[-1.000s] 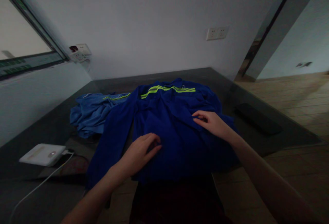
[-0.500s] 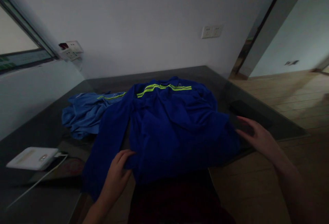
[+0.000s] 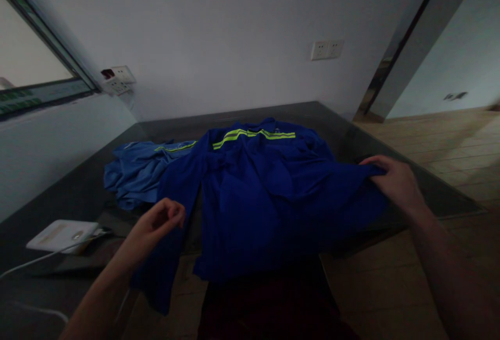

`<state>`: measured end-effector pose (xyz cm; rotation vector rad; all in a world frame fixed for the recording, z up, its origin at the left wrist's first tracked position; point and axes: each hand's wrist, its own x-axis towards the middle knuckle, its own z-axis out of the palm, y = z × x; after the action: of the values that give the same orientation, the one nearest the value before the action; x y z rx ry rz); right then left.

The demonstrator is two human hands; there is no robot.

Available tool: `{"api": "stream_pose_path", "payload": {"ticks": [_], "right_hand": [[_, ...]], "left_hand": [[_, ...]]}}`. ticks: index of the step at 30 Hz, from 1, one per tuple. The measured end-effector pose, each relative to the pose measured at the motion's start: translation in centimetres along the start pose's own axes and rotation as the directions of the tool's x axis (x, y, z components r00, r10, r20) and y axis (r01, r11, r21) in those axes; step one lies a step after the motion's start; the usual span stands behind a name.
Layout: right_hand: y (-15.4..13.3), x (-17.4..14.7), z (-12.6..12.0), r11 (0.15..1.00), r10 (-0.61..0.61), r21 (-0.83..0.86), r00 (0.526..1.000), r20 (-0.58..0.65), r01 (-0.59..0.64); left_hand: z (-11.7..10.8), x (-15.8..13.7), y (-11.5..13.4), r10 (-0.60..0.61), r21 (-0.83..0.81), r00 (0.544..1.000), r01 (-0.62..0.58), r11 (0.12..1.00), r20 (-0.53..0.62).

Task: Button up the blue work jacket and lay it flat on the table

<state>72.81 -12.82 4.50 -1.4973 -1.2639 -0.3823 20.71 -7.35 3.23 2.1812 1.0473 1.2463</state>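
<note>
The right hand [image 3: 394,184] was clamped on the edge of the dark blue jacket [image 3: 265,199], pulling that side taut off to the jacket's right. The left hand [image 3: 156,223], fingers curled together, pinched the sleeve on the jacket's left side. The jacket lay spread on the dark table [image 3: 332,121], its hem hanging over the near edge. A lighter blue garment [image 3: 136,171] lay crumpled just left of the jacket; a white device [image 3: 62,235] sat farther left.

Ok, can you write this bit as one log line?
left hand: pinching left sleeve of dark blue cloth jacket | right hand: gripping jacket's right edge | jacket: on dark table
</note>
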Motion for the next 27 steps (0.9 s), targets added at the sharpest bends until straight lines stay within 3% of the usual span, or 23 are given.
{"api": "stream_pose_path", "payload": {"ticks": [1,3,5,7,9,10,12,14,16,19,22,23,25,26,27], "right_hand": [[-0.8,-0.1,-1.2,0.999,-0.026,-0.037,0.992,-0.123,0.021],[-2.1,-0.5,-3.2,0.989,-0.130,-0.106,0.938,-0.321,0.101],[-2.5,-1.0,-4.2,0.971,-0.224,-0.168,0.894,-0.387,0.170],[-1.6,-1.6,-4.1,0.965,-0.221,-0.206,0.928,-0.301,0.163],[0.2,-2.2,-3.2,0.975,-0.120,-0.196,0.988,-0.094,0.100],[1.2,-2.4,-2.7,0.982,-0.072,-0.172,0.997,0.021,0.075],[3.2,-3.0,-1.7,0.993,-0.044,-0.099,0.983,0.180,0.063],[4.6,-3.5,-1.2,0.996,-0.068,-0.041,0.972,0.225,0.079],[5.1,-3.7,-1.2,0.997,-0.061,-0.039,0.974,0.218,0.071],[4.3,-3.1,-1.8,0.995,0.014,-0.102,0.982,0.188,0.005],[2.5,-2.0,-2.6,0.988,0.055,-0.146,0.998,0.044,-0.048],[1.9,-1.7,-2.9,0.989,0.054,-0.139,0.998,-0.034,-0.058],[1.2,-1.5,-3.4,0.989,0.058,-0.120,0.981,-0.184,-0.081],[1.2,-1.6,-3.5,0.989,0.061,-0.121,0.971,-0.230,-0.091],[1.6,-1.9,-3.6,0.986,0.064,-0.135,0.966,-0.251,-0.101]], "left_hand": [[-0.7,0.0,0.4,-0.009,0.031,0.999,0.011,0.999,-0.048],[-1.3,-0.8,1.0,-0.023,0.148,0.999,0.029,0.989,-0.037],[-0.1,-2.6,0.9,-0.001,0.297,0.999,-0.013,0.955,0.048],[3.1,-4.9,0.0,0.094,0.395,0.990,-0.128,0.910,0.104],[7.4,-6.8,-1.4,0.202,0.479,0.974,-0.224,0.849,0.099],[9.5,-7.5,-2.1,0.245,0.528,0.965,-0.255,0.810,0.091],[12.7,-7.9,-3.5,0.294,0.598,0.953,-0.279,0.752,0.074],[14.0,-7.3,-4.5,0.314,0.611,0.949,-0.270,0.744,0.038],[13.3,-6.0,-4.7,0.308,0.563,0.951,-0.268,0.782,0.026],[9.6,-3.6,-3.4,0.286,0.445,0.958,-0.255,0.858,-0.003],[5.1,-2.0,-0.7,0.276,0.403,0.942,-0.181,0.897,-0.192],[3.8,-1.9,0.2,0.292,0.416,0.910,-0.154,0.896,-0.294],[1.6,-2.6,1.6,0.376,0.445,0.792,-0.150,0.883,-0.480],[0.8,-3.3,1.8,0.392,0.444,0.754,-0.149,0.883,-0.526],[0.2,-4.1,1.7,0.381,0.431,0.745,-0.139,0.892,-0.547]]}}
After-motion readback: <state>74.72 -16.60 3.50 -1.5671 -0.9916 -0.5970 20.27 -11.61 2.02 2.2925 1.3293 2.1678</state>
